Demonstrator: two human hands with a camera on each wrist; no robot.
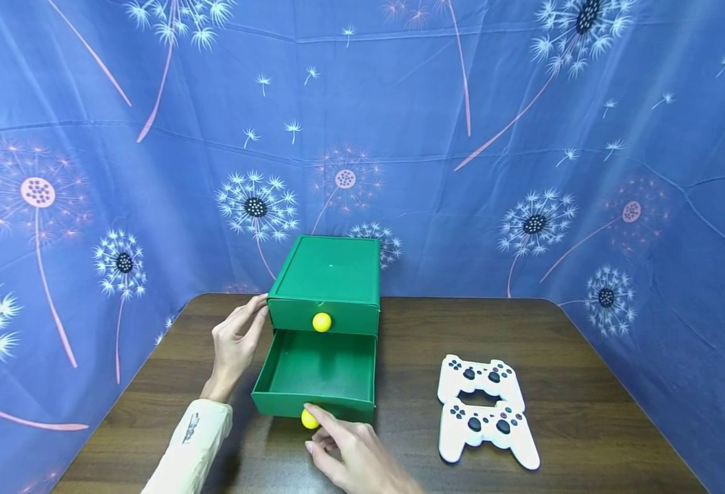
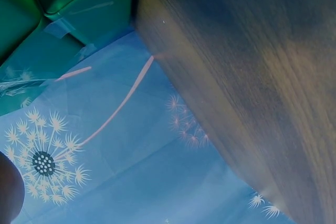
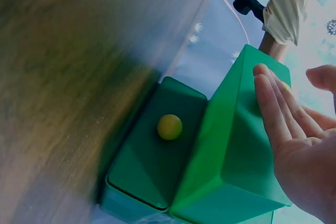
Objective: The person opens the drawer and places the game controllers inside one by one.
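Observation:
A green two-drawer box [image 1: 331,267] stands on the table in the head view, its lower drawer [image 1: 282,403] pulled out and its upper drawer closed. Each drawer front has a round yellow knob, the upper knob [image 1: 322,322] and the lower knob [image 1: 308,419]. My left hand [image 1: 235,343] touches the box's upper left side with extended fingertips. My right hand [image 1: 352,449] is at the lower drawer's front, its index fingertip against the lower knob. In the right wrist view, the right hand's fingers [image 3: 273,108] lie straight along the drawer front, with the thumb apart; they mostly hide the lower knob.
Two white game controllers [image 1: 488,418] lie one in front of the other, right of the box. The brown wooden table [image 1: 411,384] meets a blue dandelion-print cloth [image 1: 436,206] at its back and sides.

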